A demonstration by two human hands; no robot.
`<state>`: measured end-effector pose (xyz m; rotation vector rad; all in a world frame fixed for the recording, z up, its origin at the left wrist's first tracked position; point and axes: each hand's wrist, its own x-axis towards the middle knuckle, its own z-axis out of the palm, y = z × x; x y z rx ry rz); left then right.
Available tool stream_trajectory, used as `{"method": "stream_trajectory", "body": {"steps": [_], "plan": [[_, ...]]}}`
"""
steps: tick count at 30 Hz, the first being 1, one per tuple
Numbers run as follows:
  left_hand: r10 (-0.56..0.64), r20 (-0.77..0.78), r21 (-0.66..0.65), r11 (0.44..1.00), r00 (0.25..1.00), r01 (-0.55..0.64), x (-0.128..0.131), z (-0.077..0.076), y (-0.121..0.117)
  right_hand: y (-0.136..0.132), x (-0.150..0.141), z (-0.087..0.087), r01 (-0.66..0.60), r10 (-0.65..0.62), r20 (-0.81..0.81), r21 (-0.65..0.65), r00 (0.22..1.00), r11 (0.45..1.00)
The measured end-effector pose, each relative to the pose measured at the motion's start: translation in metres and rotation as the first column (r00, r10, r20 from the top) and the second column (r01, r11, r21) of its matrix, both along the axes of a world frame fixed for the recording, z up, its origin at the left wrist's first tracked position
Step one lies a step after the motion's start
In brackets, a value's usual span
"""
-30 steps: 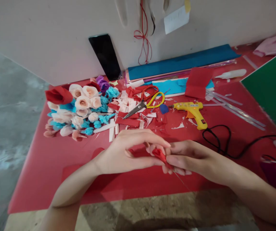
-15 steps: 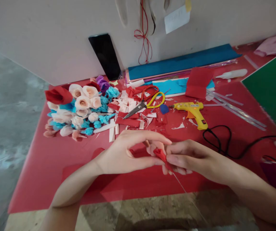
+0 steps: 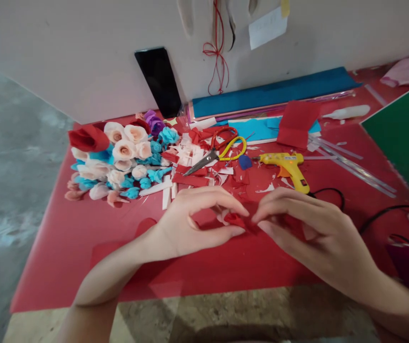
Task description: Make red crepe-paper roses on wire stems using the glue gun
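Red paper (image 3: pixel 234 219) is sitting clamped in the left hand (image 3: pixel 177 228), above the desk's (image 3: pixel 59 267) near edge; the right hand (image 3: pixel 333 243) is releasing it, leaving left supporting alone. Right fingertips: can't tell if anything's pinched.

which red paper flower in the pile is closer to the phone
The darker red flower beside the purple one; the brighter red flower sits farther left.
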<state>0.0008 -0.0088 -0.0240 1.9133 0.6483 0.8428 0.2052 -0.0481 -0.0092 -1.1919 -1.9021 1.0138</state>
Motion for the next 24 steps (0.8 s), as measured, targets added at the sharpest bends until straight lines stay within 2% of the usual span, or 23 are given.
{"method": "stream_trajectory", "body": {"steps": [3,6,10,24], "plan": [[0.016,0.005,0.032,0.999,1.0,-0.016,0.0,0.0,-0.002,-0.006,-0.002,-0.002,0.006,-0.025,0.092,0.209,0.995,0.978],[0.024,0.023,0.066,0.998,0.999,-0.025,0.0,0.0,-0.004,-0.01,-0.004,-0.004,0.005,-0.06,0.154,0.335,0.986,0.942],[0.01,0.031,0.078,0.997,0.999,-0.012,0.001,0.001,-0.005,-0.011,-0.007,-0.006,0.068,-0.114,0.074,0.457,0.991,0.887],[0.041,0.052,0.105,0.993,0.998,-0.046,0.003,0.003,-0.009,-0.015,-0.008,-0.002,0.088,-0.147,0.075,0.515,0.986,0.853]]}}
